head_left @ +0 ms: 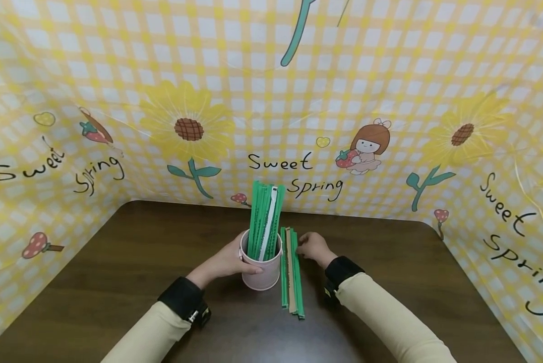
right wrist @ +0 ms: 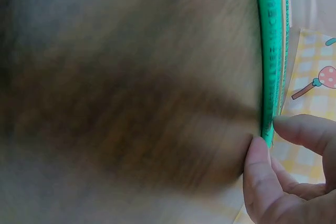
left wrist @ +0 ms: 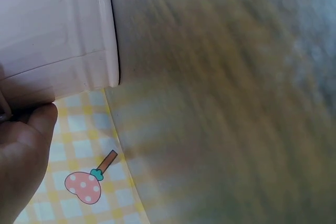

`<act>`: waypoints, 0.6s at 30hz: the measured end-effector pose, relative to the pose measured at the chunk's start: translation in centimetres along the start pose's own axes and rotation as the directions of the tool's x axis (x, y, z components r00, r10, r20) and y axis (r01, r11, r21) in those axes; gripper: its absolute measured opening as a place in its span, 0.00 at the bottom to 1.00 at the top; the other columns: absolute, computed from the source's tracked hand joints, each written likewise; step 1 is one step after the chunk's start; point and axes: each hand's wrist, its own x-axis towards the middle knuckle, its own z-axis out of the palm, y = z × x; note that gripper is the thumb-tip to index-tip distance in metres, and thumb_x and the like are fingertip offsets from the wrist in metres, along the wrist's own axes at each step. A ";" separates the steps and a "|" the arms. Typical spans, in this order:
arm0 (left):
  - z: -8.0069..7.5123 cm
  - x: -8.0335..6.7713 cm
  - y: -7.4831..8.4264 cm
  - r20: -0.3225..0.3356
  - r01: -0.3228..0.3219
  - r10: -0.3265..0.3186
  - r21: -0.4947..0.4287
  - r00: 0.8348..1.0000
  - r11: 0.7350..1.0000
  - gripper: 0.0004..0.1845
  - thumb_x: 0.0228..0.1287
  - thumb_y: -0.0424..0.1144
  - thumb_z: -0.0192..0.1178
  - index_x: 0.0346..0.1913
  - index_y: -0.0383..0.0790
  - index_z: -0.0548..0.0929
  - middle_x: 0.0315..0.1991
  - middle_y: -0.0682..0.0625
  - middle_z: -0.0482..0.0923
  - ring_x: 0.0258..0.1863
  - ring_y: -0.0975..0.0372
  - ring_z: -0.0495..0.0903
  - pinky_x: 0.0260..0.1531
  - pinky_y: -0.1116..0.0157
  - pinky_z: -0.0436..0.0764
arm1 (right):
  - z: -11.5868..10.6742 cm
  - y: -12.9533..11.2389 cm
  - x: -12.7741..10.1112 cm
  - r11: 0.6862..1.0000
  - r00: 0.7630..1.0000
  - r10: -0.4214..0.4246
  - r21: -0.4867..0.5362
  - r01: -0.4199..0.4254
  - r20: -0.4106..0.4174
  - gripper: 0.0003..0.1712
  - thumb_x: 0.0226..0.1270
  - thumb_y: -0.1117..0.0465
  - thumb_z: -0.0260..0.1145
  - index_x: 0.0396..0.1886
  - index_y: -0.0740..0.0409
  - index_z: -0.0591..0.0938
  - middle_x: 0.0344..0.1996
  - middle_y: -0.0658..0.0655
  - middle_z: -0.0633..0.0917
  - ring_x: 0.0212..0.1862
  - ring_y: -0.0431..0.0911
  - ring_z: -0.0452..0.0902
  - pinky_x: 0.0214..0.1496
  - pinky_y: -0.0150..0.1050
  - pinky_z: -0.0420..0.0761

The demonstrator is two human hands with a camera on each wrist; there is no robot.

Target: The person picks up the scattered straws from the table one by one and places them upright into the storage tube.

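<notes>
My left hand [head_left: 226, 259] grips a pale pink bucket [head_left: 262, 279] from its left side, with the thumb across the front. Several long, slim green packets [head_left: 256, 222] and one with a white face [head_left: 268, 217] stand upright in the bucket. Beside it on the right, more slim packets lie flat in a row, green ones around a tan one [head_left: 290, 272]. With thumb and forefinger, my right hand [head_left: 314, 247] pinches the rightmost green packet [right wrist: 272, 51] near its far end. In the left wrist view, the bucket's side [left wrist: 52, 30] shows above the thumb [left wrist: 44, 121].
Everything stands on a dark brown wooden table [head_left: 117, 282]. A yellow checked cloth [head_left: 262, 101] with flowers and lettering rises behind the table and along both sides. Black bands with cameras [head_left: 180, 298] sit on both wrists, over beige sleeves.
</notes>
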 end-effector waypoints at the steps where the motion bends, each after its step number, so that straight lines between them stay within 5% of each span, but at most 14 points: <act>1: 0.0 0.0 0.0 0.000 0.001 -0.001 -0.002 1.000 1.000 0.57 0.52 0.45 0.80 0.78 0.35 0.54 0.70 0.35 0.67 0.66 0.46 0.72 0.66 0.46 0.71 | 0.0 0.0 0.0 1.000 1.000 0.002 -0.002 -0.002 -0.001 0.23 0.64 0.70 0.68 0.58 0.75 0.79 0.53 0.71 0.82 0.40 0.55 0.86 0.44 0.43 0.86; 8: 0.0 0.1 0.1 -0.006 0.017 -0.017 -0.004 1.000 1.000 0.58 0.51 0.44 0.80 0.78 0.35 0.54 0.71 0.36 0.67 0.67 0.46 0.72 0.67 0.47 0.71 | 0.1 -0.4 0.2 0.999 1.000 -0.004 -0.054 0.003 -0.027 0.23 0.62 0.71 0.68 0.57 0.77 0.78 0.53 0.71 0.82 0.37 0.54 0.85 0.40 0.41 0.86; 11: 0.0 0.1 0.1 -0.008 0.014 -0.014 -0.003 1.000 1.000 0.57 0.51 0.43 0.80 0.78 0.35 0.54 0.70 0.36 0.67 0.66 0.47 0.72 0.66 0.47 0.71 | 0.1 -0.7 0.2 0.998 0.999 -0.002 -0.066 0.000 -0.036 0.06 0.61 0.72 0.67 0.33 0.71 0.77 0.29 0.61 0.79 0.26 0.46 0.79 0.33 0.37 0.84; 13: 0.0 0.1 0.0 -0.008 0.015 -0.015 0.005 1.000 1.000 0.57 0.52 0.43 0.80 0.78 0.35 0.54 0.70 0.35 0.67 0.66 0.47 0.72 0.66 0.49 0.71 | 0.2 -0.8 0.1 0.998 0.999 -0.005 -0.064 0.003 -0.033 0.18 0.61 0.73 0.66 0.19 0.61 0.67 0.18 0.51 0.66 0.20 0.41 0.72 0.29 0.34 0.81; 15: 0.0 0.1 -0.1 -0.007 0.015 -0.015 0.008 1.000 1.000 0.57 0.52 0.43 0.79 0.78 0.34 0.54 0.69 0.34 0.67 0.66 0.47 0.72 0.66 0.50 0.72 | 0.3 -0.8 0.1 0.999 1.000 -0.003 -0.051 0.002 -0.021 0.28 0.61 0.73 0.65 0.18 0.52 0.55 0.17 0.45 0.53 0.16 0.39 0.63 0.25 0.32 0.76; 18: 0.0 0.1 -0.4 -0.004 0.010 -0.010 0.017 1.000 1.000 0.57 0.52 0.43 0.79 0.78 0.33 0.54 0.69 0.34 0.67 0.66 0.47 0.72 0.65 0.51 0.72 | 0.4 -0.8 0.0 1.000 1.000 -0.010 -0.029 0.009 -0.012 0.32 0.61 0.74 0.65 0.15 0.48 0.52 0.15 0.44 0.50 0.13 0.38 0.58 0.24 0.31 0.75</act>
